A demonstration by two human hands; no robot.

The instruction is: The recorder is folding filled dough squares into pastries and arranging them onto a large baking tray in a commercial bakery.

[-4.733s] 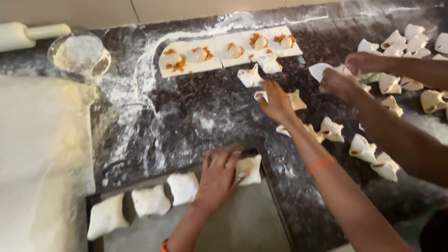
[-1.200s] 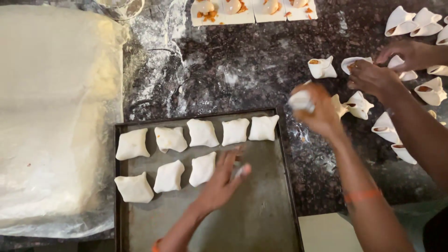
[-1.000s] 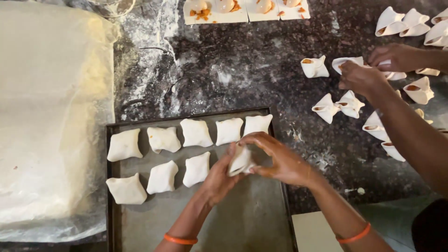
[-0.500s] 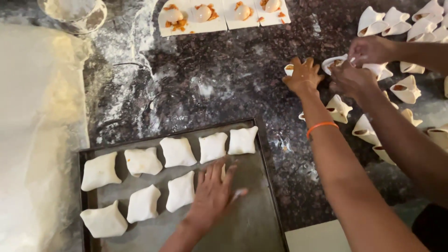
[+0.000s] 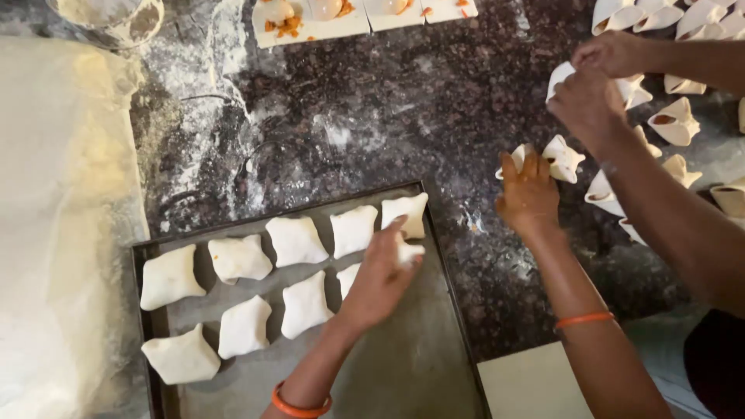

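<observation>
Left hand (image 5: 380, 275) flat on the baking tray (image 5: 419, 372), fingers spread loose over a folded dough parcel (image 5: 403, 250), pressing rather than gripping, so as to seat it in line at the end of the lower row. Beside it on the tray, further parcels (image 5: 295, 240) in two rows, spaced apart, presumably so they do not stick. Right hand (image 5: 529, 198) out on the dark floured counter (image 5: 372, 124), fingers curled over a folded parcel (image 5: 560, 159); whether closed round it or only touching, hard to tell from above. Further right, a second person's hands (image 5: 597, 85) pinching dough among more folded parcels (image 5: 675, 120). At top, dough squares with orange filling (image 5: 310, 15); at left, a pale rolled dough sheet (image 5: 62, 233) and a floured bowl (image 5: 109, 15).
</observation>
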